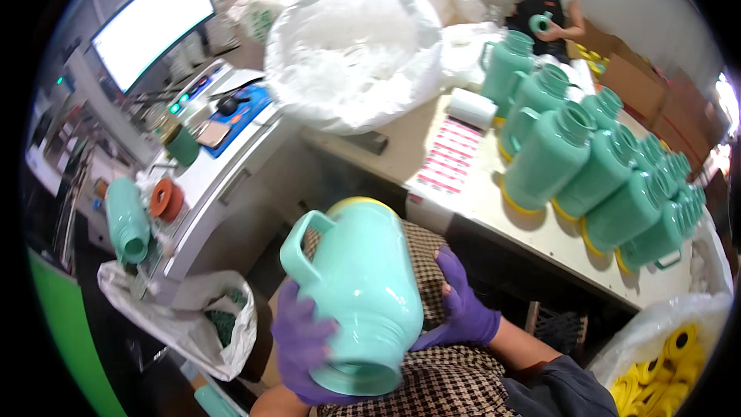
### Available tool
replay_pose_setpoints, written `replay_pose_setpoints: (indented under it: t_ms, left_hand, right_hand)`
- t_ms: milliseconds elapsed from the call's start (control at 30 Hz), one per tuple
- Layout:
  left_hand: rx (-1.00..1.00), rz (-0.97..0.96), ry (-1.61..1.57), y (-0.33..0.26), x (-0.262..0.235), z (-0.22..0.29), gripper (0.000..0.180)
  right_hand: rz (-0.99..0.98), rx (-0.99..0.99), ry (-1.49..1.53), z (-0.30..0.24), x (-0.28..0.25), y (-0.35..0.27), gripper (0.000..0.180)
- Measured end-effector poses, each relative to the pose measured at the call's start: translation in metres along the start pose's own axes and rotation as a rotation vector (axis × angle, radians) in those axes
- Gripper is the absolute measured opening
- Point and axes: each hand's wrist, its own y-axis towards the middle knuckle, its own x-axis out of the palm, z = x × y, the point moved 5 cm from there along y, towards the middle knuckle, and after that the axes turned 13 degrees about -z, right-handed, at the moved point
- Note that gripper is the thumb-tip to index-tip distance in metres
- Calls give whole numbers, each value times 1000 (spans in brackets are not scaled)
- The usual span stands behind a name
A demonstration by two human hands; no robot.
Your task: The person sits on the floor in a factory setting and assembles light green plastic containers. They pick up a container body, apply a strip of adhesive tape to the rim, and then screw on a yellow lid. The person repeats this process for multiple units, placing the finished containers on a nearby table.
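A glossy mint-green thermos jug (pixel 367 262) lies tilted over my lap, its open mouth toward me and its yellow-rimmed base pointing away. My left hand (pixel 303 344), in a purple fingerless glove and blurred, wraps the jug's left side by the neck, below the handle (pixel 297 251). On the other side my right hand (pixel 463 305), gloved alike, has its fingers stretched upward and apart from the jug's wall. Its thumb side reaches toward the jug's neck; whether it touches is unclear.
Several similar jugs (pixel 544 158) stand on the right-hand table beside a red-and-white label sheet (pixel 448 156). Ahead sits a large white sack (pixel 351 54). Yellow parts (pixel 664 363) fill a bag at lower right. Left are a desk (pixel 231 150) and a monitor (pixel 154 23). A co-worker (pixel 548 11) holds a green piece.
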Motion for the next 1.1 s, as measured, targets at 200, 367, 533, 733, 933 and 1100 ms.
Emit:
replay_pose_setpoints:
  t_ms: [200,367,533,733,933,1100]
  left_hand:
    - [-36,-155,-715,110,83,-6,118]
    - [71,-220,-549,113,128,17,98]
    - [-139,-287,-683,37,140,-19,64]
    - [-512,-167,-621,-43,89,-46,45]
    - [-628,204,38,-113,4,-72,51]
    - [-897,306,1034,-144,-135,-127,80]
  right_hand:
    - [800,591,1255,10,-56,-38,88]
    - [879,831,-543,21,-147,-151,139]
    - [803,950,-756,126,-177,-250,137]
    - [805,921,-954,226,-252,-245,108]
    - [694,1135,-1050,341,-308,-279,90]
    - [568,617,-1303,180,-253,-171,78]
